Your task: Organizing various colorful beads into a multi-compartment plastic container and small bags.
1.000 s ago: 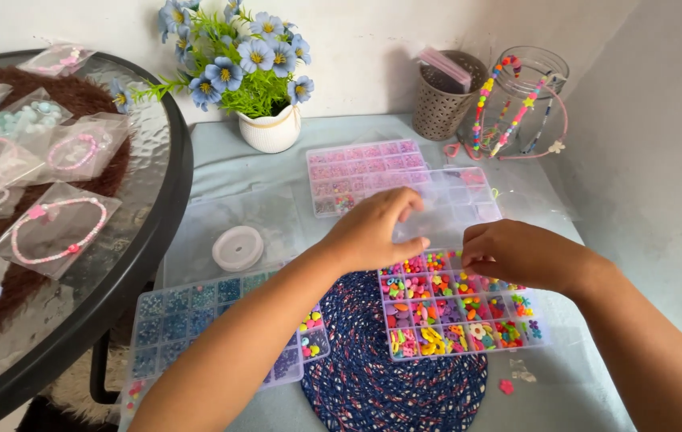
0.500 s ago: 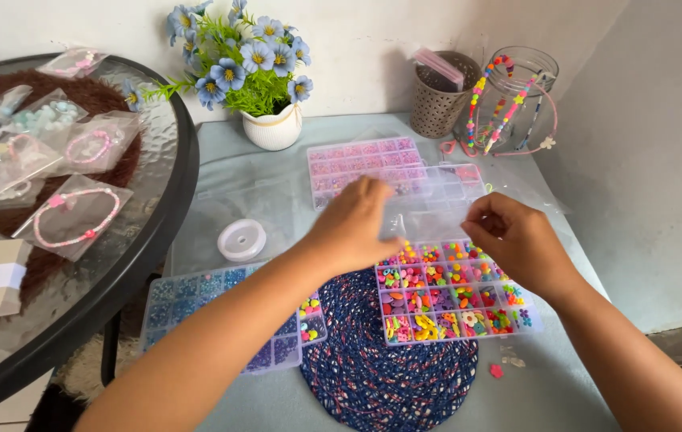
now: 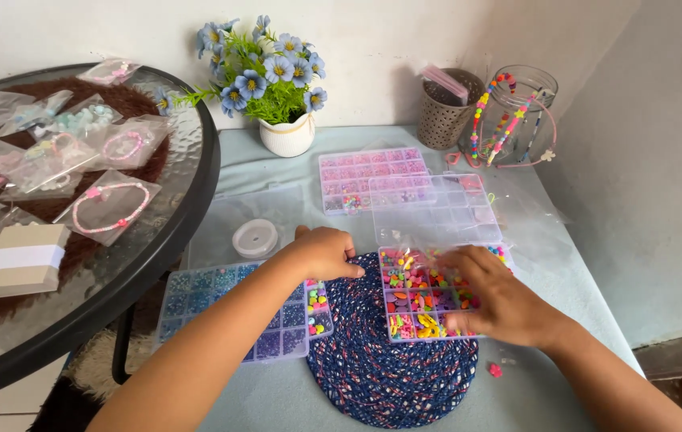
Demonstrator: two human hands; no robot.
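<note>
A: Two hands in view. Your left hand [image 3: 327, 252] rests loosely curled, fingers bent down, at the near-left edge of the round dark-blue woven mat [image 3: 389, 360]. I can't tell that it grips anything. It sits just beside the blue-toned clear plastic bead tray [image 3: 229, 308].

B: And the right?

A: Your right hand [image 3: 501, 300] lies palm down, fingers spread, over the clear lilac-rimmed compartment box of multicoloured beads [image 3: 417, 292]. Fingertips touch the compartments. Whether a bead is pinched, I can't tell.

B: Tip for the step?

A: Keep the left pressing the mat so nothing slides. Work the right fingertips in one compartment at a time and lift straight up, so beads don't jump the dividers.

B: Box looks?

A: Flat, rectangular, gridded, sitting on the mat's right half, crammed with small orange, yellow, pink and green beads. An open clear lid [image 3: 437, 212] lies behind it. One pink bead [image 3: 495, 370] sits loose on the pale blue tabletop [image 3: 277, 400], near the wrist.
</note>
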